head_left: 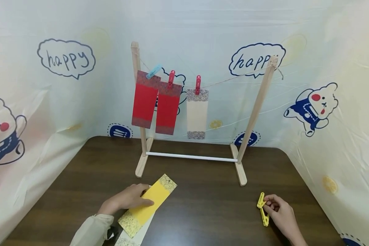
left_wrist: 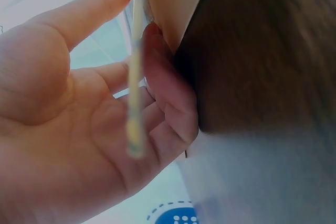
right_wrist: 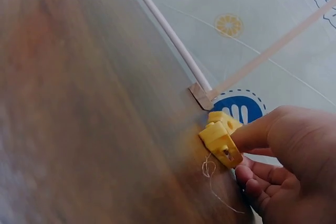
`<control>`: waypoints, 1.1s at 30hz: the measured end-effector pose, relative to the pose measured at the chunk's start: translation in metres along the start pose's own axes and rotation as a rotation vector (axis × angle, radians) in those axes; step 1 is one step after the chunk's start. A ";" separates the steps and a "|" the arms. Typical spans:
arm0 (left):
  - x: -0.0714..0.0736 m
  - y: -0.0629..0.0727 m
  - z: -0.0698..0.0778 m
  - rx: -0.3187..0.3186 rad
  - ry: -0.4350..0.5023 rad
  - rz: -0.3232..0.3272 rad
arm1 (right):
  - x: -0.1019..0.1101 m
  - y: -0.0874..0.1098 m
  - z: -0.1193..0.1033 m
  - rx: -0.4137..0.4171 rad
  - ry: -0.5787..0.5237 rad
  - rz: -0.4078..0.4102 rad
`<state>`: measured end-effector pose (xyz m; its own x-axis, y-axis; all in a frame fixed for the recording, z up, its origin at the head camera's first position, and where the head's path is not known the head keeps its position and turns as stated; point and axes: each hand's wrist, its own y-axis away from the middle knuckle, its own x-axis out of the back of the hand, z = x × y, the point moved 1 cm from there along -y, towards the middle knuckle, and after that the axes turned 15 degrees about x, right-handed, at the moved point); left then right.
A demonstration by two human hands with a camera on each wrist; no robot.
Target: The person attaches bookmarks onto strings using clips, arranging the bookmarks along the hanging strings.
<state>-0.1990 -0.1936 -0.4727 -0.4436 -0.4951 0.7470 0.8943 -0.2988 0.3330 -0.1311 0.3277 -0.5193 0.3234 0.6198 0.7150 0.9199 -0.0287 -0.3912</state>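
Observation:
My left hand (head_left: 130, 198) holds a yellow card (head_left: 155, 198) with dark-patterned ends, its thumb lying across the front. Beneath that card, a white patterned card (head_left: 146, 229) slants toward the front edge. In the left wrist view the yellow card (left_wrist: 135, 87) appears edge-on, between the thumb and the other fingers. On the right, thumb and forefinger of my right hand (head_left: 279, 212) pinch a yellow plastic clothespin (head_left: 260, 201) low over the table. Up close, the right wrist view shows the clothespin (right_wrist: 220, 141) at the fingertips, the other fingers curled.
A wooden rack with a white crossbar (head_left: 190, 156) stands at the back. On its string hang two red cards, one (head_left: 146, 99) under a blue clothespin (head_left: 154, 71) and one (head_left: 167, 109) under a red one, plus a cream card (head_left: 197, 114) under another red clothespin (head_left: 198, 84).

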 end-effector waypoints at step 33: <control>0.001 -0.002 -0.003 -0.075 0.036 0.017 | 0.014 0.000 -0.002 -0.156 -0.057 0.390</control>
<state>-0.2015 -0.1960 -0.4740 -0.4315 -0.5290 0.7307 0.8954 -0.3501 0.2753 -0.1258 0.3347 -0.5081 0.6455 0.5809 0.4959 0.7548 -0.3859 -0.5305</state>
